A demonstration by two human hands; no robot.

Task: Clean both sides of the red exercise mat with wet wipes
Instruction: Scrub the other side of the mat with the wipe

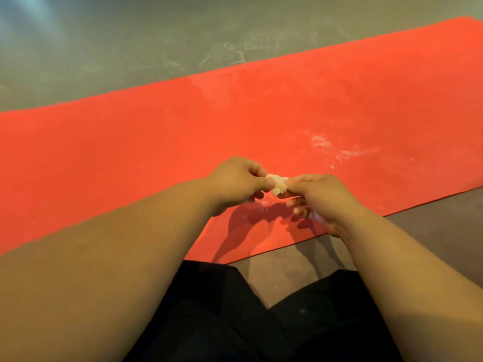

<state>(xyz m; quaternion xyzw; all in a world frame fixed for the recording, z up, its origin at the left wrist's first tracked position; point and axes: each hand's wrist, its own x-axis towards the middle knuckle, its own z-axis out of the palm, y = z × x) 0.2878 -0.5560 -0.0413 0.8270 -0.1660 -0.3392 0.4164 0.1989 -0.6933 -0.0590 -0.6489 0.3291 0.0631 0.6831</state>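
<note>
Red mat [130,152], white wipe [278,184] pinched between left hand [235,184], right hand [324,197]

1 mat [130,152]; 1 wipe [279,184]; 2 hands: L hand [235,184], R hand [322,197].

Grey-green concrete floor [104,48] across the top of the view, whitish scuff marks [230,52] on it near the middle, pale glare [23,11] in the top left corner, browner floor at lower right, black trousers [222,309] along the bottom edge, knees apart
</note>
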